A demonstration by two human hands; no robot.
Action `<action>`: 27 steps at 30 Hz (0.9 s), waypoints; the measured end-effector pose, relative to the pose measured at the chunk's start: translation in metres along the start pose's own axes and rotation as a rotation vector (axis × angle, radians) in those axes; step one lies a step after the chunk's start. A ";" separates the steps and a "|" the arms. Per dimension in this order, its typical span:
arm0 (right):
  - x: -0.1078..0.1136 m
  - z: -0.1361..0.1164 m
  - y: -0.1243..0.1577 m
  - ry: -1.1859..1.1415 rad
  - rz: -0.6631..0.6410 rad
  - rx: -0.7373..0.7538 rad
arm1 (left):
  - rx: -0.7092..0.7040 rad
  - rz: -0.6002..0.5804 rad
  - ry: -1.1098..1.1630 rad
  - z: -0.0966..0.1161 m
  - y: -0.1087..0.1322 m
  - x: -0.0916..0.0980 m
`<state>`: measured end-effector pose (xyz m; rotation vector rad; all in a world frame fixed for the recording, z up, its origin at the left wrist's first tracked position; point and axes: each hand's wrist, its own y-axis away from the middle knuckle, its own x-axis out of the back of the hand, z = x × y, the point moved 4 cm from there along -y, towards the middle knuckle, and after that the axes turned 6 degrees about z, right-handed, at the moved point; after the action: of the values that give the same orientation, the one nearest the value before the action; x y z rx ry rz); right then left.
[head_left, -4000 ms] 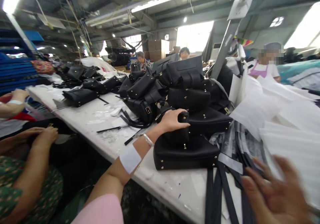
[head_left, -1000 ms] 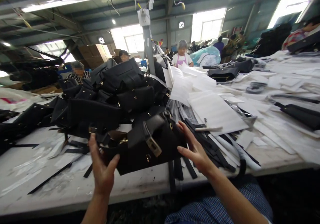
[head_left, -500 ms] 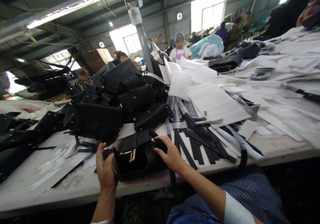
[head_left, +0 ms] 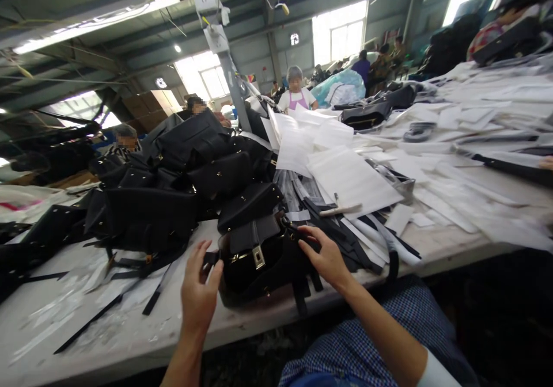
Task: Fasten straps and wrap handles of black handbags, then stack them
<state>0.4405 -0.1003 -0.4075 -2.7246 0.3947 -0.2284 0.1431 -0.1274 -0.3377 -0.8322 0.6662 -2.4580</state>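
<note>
A black handbag (head_left: 276,274) with a gold-coloured clasp lies on the table in front of me, its mouth facing upward. My right hand (head_left: 324,257) grips its right end near a small metal fitting, thumb and fingers closed about the edge. At the bag's left end, beside a short dark tab, is my left hand (head_left: 201,286), thumb and fingers apart. Whether those fingertips touch the bag is hard to see. Behind it rises a pile of similar black bags (head_left: 220,174).
Black strips (head_left: 345,240) lie right of the bag, below white foam sheets (head_left: 354,182). Clear plastic scraps (head_left: 108,318) litter the white table (head_left: 164,329) at left. Across the pile stands a person in a purple apron (head_left: 298,96). Other people are farther back.
The handbag has shifted right along the table and turned slightly, with both hands moving along. My left fingers look looser around the tab. The camera view has swung a little to the right.
</note>
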 end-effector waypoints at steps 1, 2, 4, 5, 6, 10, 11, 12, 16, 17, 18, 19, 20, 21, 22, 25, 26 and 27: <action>0.004 -0.001 0.003 0.025 -0.008 0.018 | -0.022 -0.022 -0.105 0.001 -0.006 0.009; 0.007 -0.001 0.006 0.057 -0.015 0.037 | -0.035 -0.047 -0.225 0.001 -0.012 0.017; 0.014 0.000 0.011 0.127 -0.015 0.061 | -0.029 -0.096 -0.457 0.002 -0.022 0.031; 0.018 0.002 0.013 0.161 -0.007 0.063 | -0.014 -0.122 -0.553 0.004 -0.027 0.036; 0.023 0.004 0.015 0.192 0.002 0.063 | -0.002 -0.144 -0.631 0.007 -0.030 0.037; 0.044 0.012 0.016 0.298 0.063 0.062 | -0.175 -0.077 -0.655 0.037 -0.042 0.021; 0.050 0.014 0.015 0.330 0.081 0.064 | -0.271 -0.060 -0.588 0.046 -0.044 0.012; 0.054 0.016 0.014 0.363 0.097 0.065 | -0.360 -0.065 -0.510 0.053 -0.046 0.001; 0.064 0.025 -0.001 0.514 0.135 0.038 | -0.524 -0.339 -0.342 0.054 -0.054 -0.052; 0.064 0.029 -0.006 0.552 0.141 0.018 | -0.522 -0.426 -0.347 0.049 -0.055 -0.064; 0.065 0.032 -0.011 0.586 0.146 -0.009 | -0.510 -0.506 -0.360 0.044 -0.056 -0.073; 0.064 0.036 -0.015 0.615 0.149 -0.039 | -0.494 -0.561 -0.377 0.040 -0.056 -0.079; 0.065 0.039 -0.019 0.638 0.153 -0.070 | -0.478 -0.582 -0.388 0.038 -0.057 -0.082; 0.065 0.041 -0.023 0.652 0.156 -0.098 | -0.467 -0.576 -0.383 0.040 -0.057 -0.082; 0.065 0.042 -0.026 0.658 0.159 -0.122 | -0.458 -0.546 -0.360 0.047 -0.056 -0.081; 0.069 0.038 -0.031 0.619 0.182 -0.167 | -0.344 -0.387 -0.120 0.080 -0.041 -0.072; 0.071 0.035 -0.032 0.589 0.193 -0.180 | -0.242 -0.368 0.011 0.091 -0.031 -0.073; 0.073 0.031 -0.032 0.551 0.205 -0.193 | -0.096 -0.398 0.158 0.100 -0.017 -0.079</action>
<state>0.5243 -0.0834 -0.4157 -2.7416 0.8801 -0.9330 0.2598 -0.1000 -0.2921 -0.8838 0.7385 -2.8934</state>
